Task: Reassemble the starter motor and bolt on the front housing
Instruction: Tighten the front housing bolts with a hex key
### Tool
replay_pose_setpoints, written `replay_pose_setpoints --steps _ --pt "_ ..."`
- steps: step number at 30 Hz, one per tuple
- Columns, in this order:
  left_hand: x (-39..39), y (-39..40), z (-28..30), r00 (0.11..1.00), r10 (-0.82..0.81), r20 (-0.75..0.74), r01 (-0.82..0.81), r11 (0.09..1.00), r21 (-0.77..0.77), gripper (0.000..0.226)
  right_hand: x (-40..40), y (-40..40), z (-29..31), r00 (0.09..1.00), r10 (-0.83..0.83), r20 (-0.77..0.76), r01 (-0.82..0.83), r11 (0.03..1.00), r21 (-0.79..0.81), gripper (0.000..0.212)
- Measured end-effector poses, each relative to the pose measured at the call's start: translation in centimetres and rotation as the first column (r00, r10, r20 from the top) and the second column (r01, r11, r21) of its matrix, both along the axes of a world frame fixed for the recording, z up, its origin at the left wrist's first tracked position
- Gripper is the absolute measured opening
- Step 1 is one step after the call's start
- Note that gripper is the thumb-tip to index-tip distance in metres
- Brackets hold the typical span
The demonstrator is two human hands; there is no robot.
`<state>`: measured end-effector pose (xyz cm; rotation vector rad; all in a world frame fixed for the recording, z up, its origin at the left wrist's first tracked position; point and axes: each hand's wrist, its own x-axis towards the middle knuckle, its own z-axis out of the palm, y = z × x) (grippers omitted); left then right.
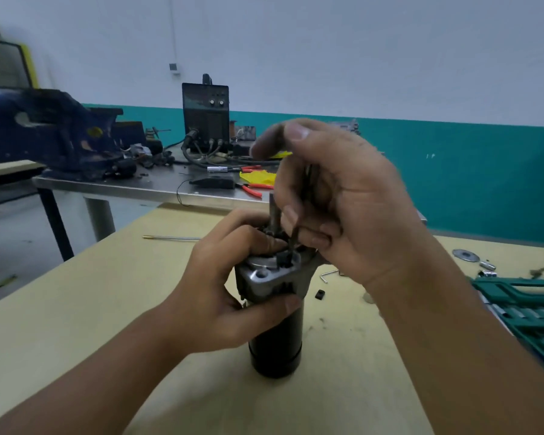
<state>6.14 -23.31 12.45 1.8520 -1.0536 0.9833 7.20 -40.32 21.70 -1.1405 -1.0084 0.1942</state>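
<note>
standing upright near the middle of the wooden table (76,309), long axis vertical, black starter motor (275,343) pointing its shaft (274,211) straight up. gripping the silver housing end (264,277) with the left hand (230,293), thumb pressing the near side, fingers curling over the top. pinching a small dark part with the right hand (343,215), half closed, just above that end beside the shaft.
</note>
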Motion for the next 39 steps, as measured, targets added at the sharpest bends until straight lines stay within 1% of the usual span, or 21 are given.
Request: replay_pose_setpoints --steps 4,7,10,12,15,17,19,20,21,22,23,24,25,26,28,31,33,34,35,37,39 --pt "0.0 -0.1 -0.1 1.0 0.0 -0.005 0.0 1.0 -0.006 0.038 0.2 -0.6 0.2 0.991 0.08 -0.111 -0.08 0.997 0.004 0.022" --pt "0.1 0.1 0.0 1.0 0.012 0.003 -0.012 1.0 -0.009 0.039 0.2 -0.8 0.5 0.978 0.102 -0.183 -0.116 0.991 -0.071 0.027" --pt "0.1 0.0 -0.1 1.0 0.014 -0.001 -0.014 1.0 -0.004 0.039 0.2 -1.3 0.7 0.974 0.08 -0.214 -0.104 0.989 -0.101 0.025" --pt "0.0 -0.1 -0.2 1.0 0.012 0.015 -0.012 1.0 -0.009 0.039 0.1 -1.4 0.8 0.98 0.066 -0.19 -0.087 0.991 -0.105 0.022" --pt "0.2 0.0 -0.1 1.0 0.015 -0.006 -0.015 1.0 -0.011 0.037 -0.3 -0.8 0.6 0.986 0.066 -0.154 -0.078 0.994 -0.076 0.01" --pt "0.1 0.0 -0.2 1.0 0.016 -0.013 -0.016 1.0 -0.02 0.036 -0.7 -0.2 0.6 0.991 0.033 -0.13 -0.041 0.997 -0.059 0.012" --pt "-0.1 -0.1 -0.2 1.0 -0.006 0.006 0.006 1.0 -0.029 0.036 -1.2 0.8 0.5 0.996 -0.08 -0.05 0.079 0.997 -0.013 0.019" --pt "-0.2 -0.1 -0.2 1.0 -0.019 0.01 0.02 0.999 -0.03 0.035 -1.4 1.3 0.4 0.982 -0.187 0.026 0.186 0.982 0.039 0.023" --pt "-0.1 -0.1 -0.1 1.0 -0.026 0.0 0.026 0.999 -0.029 0.034 -1.6 1.9 0.0 0.935 -0.334 0.119 0.322 0.94 0.111 0.027" --pt "0.0 -0.1 -0.1 0.999 -0.025 -0.022 0.025 0.999 -0.026 0.034 -1.7 2.5 -0.4 0.843 -0.497 0.206 0.464 0.865 0.192 0.03" --pt "0.0 -0.1 -0.1 0.998 -0.025 -0.053 0.024 0.999 -0.028 0.036 -1.7 2.9 -0.8 0.726 -0.636 0.262 0.578 0.77 0.27 0.033" --pt "0.1 -0.1 -0.2 0.996 -0.03 -0.08 0.027 0.999 -0.034 0.037 -1.6 3.3 -1.3 0.63 -0.724 0.282 0.647 0.69 0.325 0.034" --pt "0.2 0.0 -0.4 0.995 -0.031 -0.091 0.028 0.999 -0.041 0.037 -1.4 3.5 -1.6 0.581 -0.763 0.283 0.672 0.646 0.362 0.035" --pt "0.2 0.1 -0.5 0.996 -0.028 -0.087 0.024 0.999 -0.048 0.036 -1.2 3.5 -1.8 0.579 -0.765 0.281 0.662 0.643 0.386 0.034" --pt "0.2 0.1 -0.4 0.997 -0.025 -0.073 0.021 0.998 -0.051 0.037 -0.8 3.2 -1.9 0.632 -0.714 0.3 0.605 0.697 0.385 0.031" --pt "0.1 0.1 0.1 0.995 -0.034 -0.099 0.03 0.999 -0.041 0.039 -0.3 2.5 -1.6 0.704 -0.625 0.337 0.542 0.78 0.313 0.023" --pt "0.1 0.1 -0.2 0.995 -0.029 -0.097 0.024 0.999 -0.045 0.039 -0.1 1.8 -1.3 0.823 -0.469 0.322 0.418 0.882 0.217 0.012" --pt "0.1 0.1 -0.3 0.996 -0.026 -0.085 0.022 0.999 -0.047 0.038 -0.1 1.4 -1.0 0.893 -0.355 0.276 0.319 0.933 0.167 0.011" --pt "0.1 0.1 -0.3 0.997 -0.022 -0.075 0.019 0.999 -0.047 0.038 0.0 1.1 -0.8 0.948 -0.246 0.201 0.224 0.966 0.125 0.019" --pt "0.2 0.1 0.1 0.997 -0.007 -0.074 0.004 0.999 -0.039 0.038 0.3 0.7 -0.5 0.991 -0.121 0.058 0.118 0.992 0.053 0.037" --pt "0.1 0.1 0.3 0.996 -0.001 -0.085 -0.002 0.999 -0.032 0.039 0.5 0.4 -0.6 0.998 -0.053 0.039 0.053 0.998 0.025 0.039"
